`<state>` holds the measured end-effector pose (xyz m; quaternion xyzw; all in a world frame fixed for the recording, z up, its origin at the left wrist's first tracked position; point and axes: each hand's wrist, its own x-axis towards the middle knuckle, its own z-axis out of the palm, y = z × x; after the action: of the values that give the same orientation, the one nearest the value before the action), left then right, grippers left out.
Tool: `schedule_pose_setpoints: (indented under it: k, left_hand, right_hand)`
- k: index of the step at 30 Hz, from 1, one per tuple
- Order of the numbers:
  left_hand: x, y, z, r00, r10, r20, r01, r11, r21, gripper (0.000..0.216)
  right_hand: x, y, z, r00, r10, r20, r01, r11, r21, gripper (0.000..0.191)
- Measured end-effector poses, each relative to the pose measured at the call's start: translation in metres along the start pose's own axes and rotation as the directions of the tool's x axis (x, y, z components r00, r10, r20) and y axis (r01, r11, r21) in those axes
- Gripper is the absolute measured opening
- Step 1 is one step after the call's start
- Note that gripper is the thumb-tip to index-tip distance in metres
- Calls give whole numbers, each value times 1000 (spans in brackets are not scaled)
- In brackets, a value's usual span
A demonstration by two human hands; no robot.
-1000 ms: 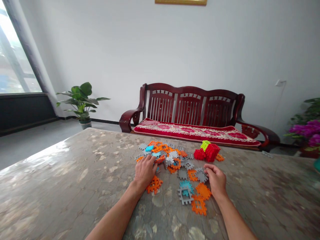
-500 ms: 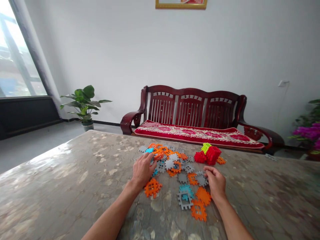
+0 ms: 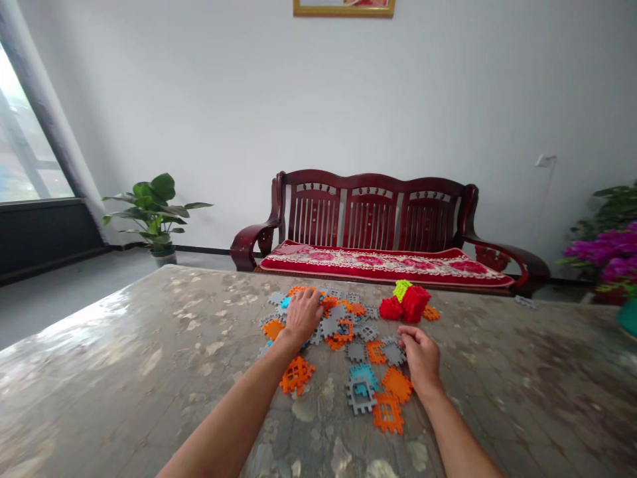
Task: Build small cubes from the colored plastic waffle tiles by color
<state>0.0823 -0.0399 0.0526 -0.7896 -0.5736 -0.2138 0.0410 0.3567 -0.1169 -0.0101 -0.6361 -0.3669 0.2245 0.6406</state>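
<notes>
A pile of flat interlocking plastic tiles (image 3: 343, 325) in orange, grey and blue lies on the marbled table (image 3: 149, 358). My left hand (image 3: 301, 315) rests palm down on the far left part of the pile, fingers bent over the pieces; whether it grips one is hidden. My right hand (image 3: 421, 355) sits on the table at the pile's right edge, fingers curled and touching a grey tile (image 3: 393, 352). A built block of red tiles with a yellow-green piece (image 3: 405, 302) stands beyond the pile, to the right.
Loose tiles (image 3: 371, 395) lie between my forearms, with one orange tile (image 3: 297, 375) beside my left wrist. Behind the table stands a dark wooden bench with a red cushion (image 3: 378, 259). A potted plant (image 3: 152, 212) is at the left, purple flowers (image 3: 604, 255) at the right.
My left hand has reached farther into the pile, away from me, and pieces shifted, baring an orange tile at its left. My right hand stays at the pile's right edge. The camera shifted slightly.
</notes>
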Motion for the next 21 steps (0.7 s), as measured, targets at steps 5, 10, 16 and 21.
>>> schedule_pose_setpoints:
  k: [5,10,16,21]
  left_hand:
    - [-8,-22,6,995,91,-33,-96,974,-205,52]
    - [-29,-54,-12,997,69,-36,-76,960,-270,48]
    - [-73,-90,-49,967,191,168,-146,959,-244,63]
    - [-94,-93,-62,896,195,400,-151,979,-139,89]
  right_hand:
    - [-1,-2,1,1000,1,-17,-1,1000,4,29]
    - [-1,1,0,1000,-12,-14,12,1000,-4,29]
    - [0,4,0,1000,-14,-11,14,1000,-18,30]
    - [3,9,0,999,-36,-6,36,999,-18,30]
